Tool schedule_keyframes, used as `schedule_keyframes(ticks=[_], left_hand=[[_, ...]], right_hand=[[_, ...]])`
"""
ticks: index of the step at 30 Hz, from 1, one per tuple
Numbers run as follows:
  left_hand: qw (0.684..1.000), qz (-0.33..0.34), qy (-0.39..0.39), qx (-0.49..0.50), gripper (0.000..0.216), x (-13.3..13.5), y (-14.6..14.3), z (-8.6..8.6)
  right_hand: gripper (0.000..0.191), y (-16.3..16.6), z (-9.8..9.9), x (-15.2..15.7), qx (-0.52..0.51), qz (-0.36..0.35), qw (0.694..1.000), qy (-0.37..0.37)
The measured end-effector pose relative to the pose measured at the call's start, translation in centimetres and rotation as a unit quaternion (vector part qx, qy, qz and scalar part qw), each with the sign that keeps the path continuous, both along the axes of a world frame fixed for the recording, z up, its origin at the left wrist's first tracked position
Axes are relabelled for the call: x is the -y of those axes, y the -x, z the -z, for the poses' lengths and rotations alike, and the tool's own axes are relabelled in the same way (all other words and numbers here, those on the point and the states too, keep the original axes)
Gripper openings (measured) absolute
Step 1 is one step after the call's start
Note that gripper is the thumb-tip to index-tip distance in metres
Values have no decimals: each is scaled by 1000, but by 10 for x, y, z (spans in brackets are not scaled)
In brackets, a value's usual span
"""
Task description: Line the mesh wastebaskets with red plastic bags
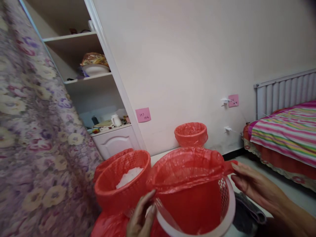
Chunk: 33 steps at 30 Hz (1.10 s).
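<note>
Left hand (142, 215): bottom centre of the frame, fingers pinched on the near edge of the thin red plastic bag liner (190, 174).
Right hand (254, 186): lower right, fingertips gripping the liner's far-right edge, pulling it over the rim.
White round mesh basket (225, 210): lower centre, tilted toward the camera; liner partly seated, rim bare at the front.
Doing it well: I judge that stretching both edges evenly and folding them down over the rim would avoid tearing the film.
Red lined basket holding white material (122, 186): just left, touching.
Third red-lined bin (191, 133): centre, against the wall.
Striped bed (283, 135): right edge.
</note>
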<state>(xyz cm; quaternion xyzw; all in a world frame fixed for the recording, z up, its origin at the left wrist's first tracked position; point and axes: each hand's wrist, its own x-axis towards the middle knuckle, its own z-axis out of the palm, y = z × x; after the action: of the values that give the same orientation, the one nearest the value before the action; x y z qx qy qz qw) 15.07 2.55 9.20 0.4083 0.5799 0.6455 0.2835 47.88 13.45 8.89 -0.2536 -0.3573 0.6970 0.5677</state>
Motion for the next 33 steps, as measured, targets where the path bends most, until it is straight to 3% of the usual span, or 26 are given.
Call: schedule_keyframes(ticks=[6,13,17,22,27,33], left_hand=[[993,30,-37,-108,40,-43,20,-9],[972,0,-131,-193,27,-75,34,-45],[976,-12,-184,-117,22,-81,41,-56],[974,4,-225,5,19,-87,36,-62],[951,120,-254,129,20,-88,24,-82],[952,124,-260,104,28,-96,28,-104]], right_hand=[[22,10,-16,-54,124,10,982,-145],[23,28,-56,-99,100,28,970,-220],[19,39,-78,-103,73,59,958,-270],[23,60,-92,-104,55,74,949,-300],[25,89,-106,-109,29,74,939,-333],[28,123,-122,-136,118,13,924,-362]])
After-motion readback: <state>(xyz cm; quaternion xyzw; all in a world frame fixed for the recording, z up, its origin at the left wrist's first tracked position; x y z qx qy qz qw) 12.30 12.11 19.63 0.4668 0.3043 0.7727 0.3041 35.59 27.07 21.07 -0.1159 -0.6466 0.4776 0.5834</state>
